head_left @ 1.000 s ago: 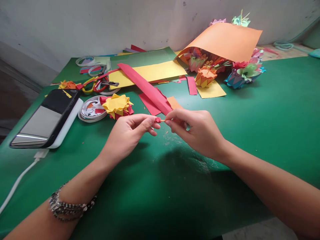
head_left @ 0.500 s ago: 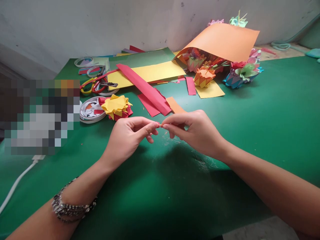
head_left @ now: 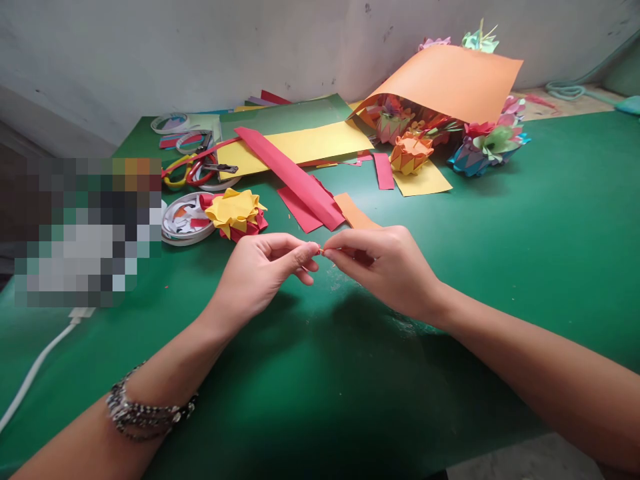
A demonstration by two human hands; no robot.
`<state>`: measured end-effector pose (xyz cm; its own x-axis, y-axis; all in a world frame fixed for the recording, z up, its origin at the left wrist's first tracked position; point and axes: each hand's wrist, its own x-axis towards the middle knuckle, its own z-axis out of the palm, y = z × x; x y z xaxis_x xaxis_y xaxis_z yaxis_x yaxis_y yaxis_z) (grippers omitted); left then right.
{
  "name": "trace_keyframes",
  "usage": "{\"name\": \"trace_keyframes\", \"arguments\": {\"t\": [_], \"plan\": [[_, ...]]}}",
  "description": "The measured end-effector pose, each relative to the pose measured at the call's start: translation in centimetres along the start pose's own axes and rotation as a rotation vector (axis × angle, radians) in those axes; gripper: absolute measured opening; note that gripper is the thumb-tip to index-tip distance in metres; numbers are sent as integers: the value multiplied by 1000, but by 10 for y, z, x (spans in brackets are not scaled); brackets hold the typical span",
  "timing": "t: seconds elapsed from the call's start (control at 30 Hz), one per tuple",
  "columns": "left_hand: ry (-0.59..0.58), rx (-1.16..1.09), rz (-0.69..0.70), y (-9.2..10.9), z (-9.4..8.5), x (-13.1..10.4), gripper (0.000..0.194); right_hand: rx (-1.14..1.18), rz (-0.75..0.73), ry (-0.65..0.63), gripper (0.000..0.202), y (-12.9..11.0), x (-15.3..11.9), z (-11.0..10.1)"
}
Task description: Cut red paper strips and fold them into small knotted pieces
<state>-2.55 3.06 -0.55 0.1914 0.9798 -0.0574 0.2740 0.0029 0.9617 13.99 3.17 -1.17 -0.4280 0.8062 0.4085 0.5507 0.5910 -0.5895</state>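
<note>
Thumb and fingertips of my left hand [head_left: 267, 270] are pinched on a tiny orange-red piece of paper [head_left: 321, 252], mostly hidden by the fingers. My right hand [head_left: 387, 267] meets it tip to tip, pinching the other end of the same bit. Both hands hover over the green table, wrists low. Just beyond the right knuckles lies an orange paper strip [head_left: 356, 212]. A long folded red paper strip [head_left: 295, 177] runs diagonally behind the hands. Left of it sits a yellow and red folded paper flower [head_left: 237, 213].
On the left are a tape roll holding paper scraps [head_left: 187, 219], scissors [head_left: 200, 170] and a blurred-out object [head_left: 80, 233] with a white cable [head_left: 37, 363]. At the back lie yellow paper [head_left: 320, 143], an orange sheet [head_left: 450, 80] over paper flowers, and a blue paper flower [head_left: 480, 153].
The fingertips have come slightly closer together around the small paper piece, and less of it shows between them. The whole view has shifted a little; the other things lie as before.
</note>
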Motion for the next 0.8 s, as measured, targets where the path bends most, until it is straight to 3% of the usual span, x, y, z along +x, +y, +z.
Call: {"name": "trace_keyframes", "arguments": {"t": [0.2,0.63,0.8], "plan": [[2,24,23,2,0,-2,17,208,153,-110,17,-1,2,-2],[51,-32,31,2,5,-4,10,351,221,-20,16,-5,1,-2],[22,-27,35,3,4,-3,9,369,256,-163,18,2,3,-8]]}}
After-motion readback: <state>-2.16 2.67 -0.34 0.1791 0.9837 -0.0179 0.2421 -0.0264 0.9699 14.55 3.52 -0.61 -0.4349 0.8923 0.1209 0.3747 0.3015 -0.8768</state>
